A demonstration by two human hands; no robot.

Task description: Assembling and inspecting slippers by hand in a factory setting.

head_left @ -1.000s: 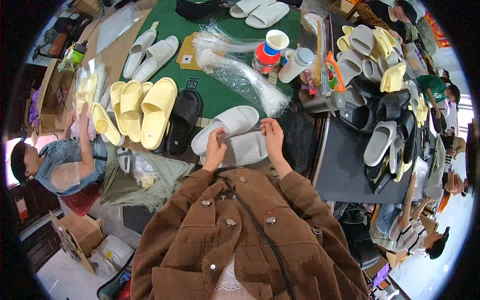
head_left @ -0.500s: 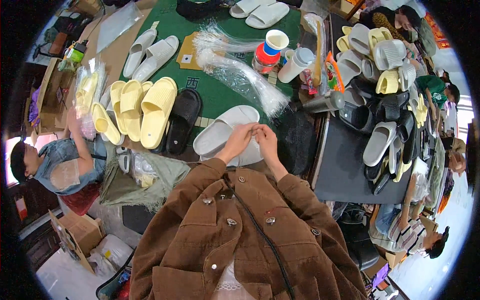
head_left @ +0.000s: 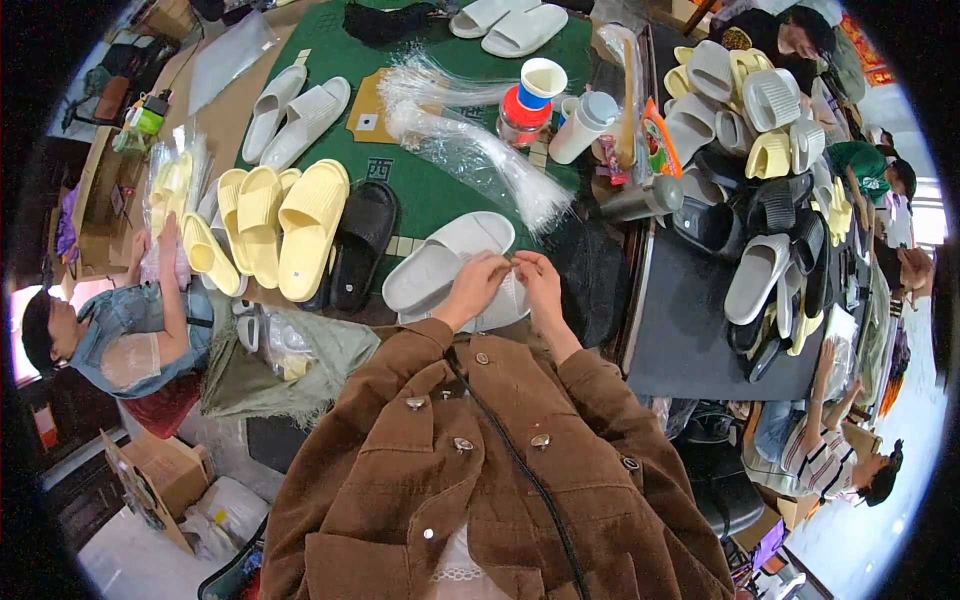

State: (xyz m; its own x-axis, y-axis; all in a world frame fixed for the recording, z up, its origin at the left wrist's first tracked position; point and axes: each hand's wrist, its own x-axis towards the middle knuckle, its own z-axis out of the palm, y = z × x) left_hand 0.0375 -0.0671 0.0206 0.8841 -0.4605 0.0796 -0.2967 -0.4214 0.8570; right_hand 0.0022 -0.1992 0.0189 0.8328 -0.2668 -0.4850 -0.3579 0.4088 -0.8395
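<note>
My left hand and my right hand meet fingertip to fingertip over a pair of grey slippers at the table's near edge. Both are closed in a pinch; whatever lies between the fingers is too small to make out. The left grey slipper shows its sole and strap, while my hands partly cover the other grey slipper. Just beyond lies a bundle of thin clear plastic strands in a clear bag. A black slipper and several cream slippers stand to the left.
Grey slippers rest on the green mat. A red-lidded jar with stacked cups, a white bottle and a dark flask stand right of centre. Mixed slippers pile up on the right table. Co-workers sit left and right.
My fingertips have drawn slightly apart, the right hand shifting a little right. The co-worker at the left has moved a hand along the clear bag of cream slippers.
</note>
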